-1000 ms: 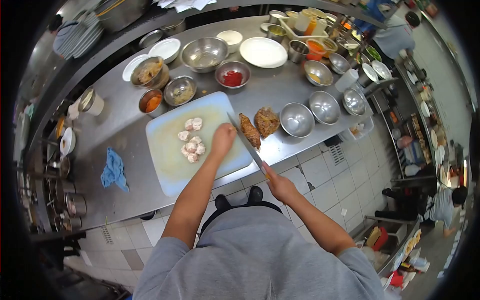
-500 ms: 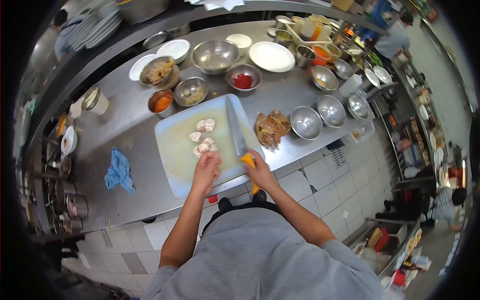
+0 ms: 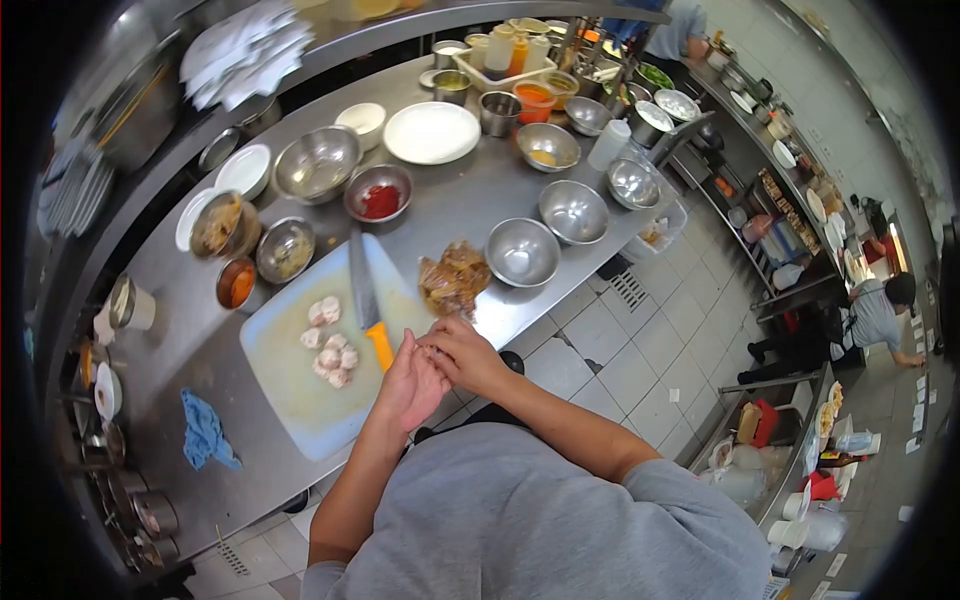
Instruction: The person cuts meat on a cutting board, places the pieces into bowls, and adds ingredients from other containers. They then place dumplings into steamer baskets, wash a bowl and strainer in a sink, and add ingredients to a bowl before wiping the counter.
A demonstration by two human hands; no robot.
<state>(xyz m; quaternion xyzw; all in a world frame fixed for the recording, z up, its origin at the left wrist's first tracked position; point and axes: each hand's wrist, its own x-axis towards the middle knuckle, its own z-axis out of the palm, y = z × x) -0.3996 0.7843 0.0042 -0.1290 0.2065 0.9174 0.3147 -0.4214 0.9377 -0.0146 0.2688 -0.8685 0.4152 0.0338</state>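
Both hands have let go of the knife point(image 3: 367, 297) — the left hand point(image 3: 411, 383) and right hand point(image 3: 462, 355) now meet empty, fingers touching, at the near edge of the cutting board point(image 3: 290, 385). The knife lies flat on it, just right of the cut pieces point(image 3: 330, 342); the cutting looks paused.

knife point(image 3: 366, 295) on cutting board point(image 3: 285, 385), right of pieces point(image 3: 330, 340)
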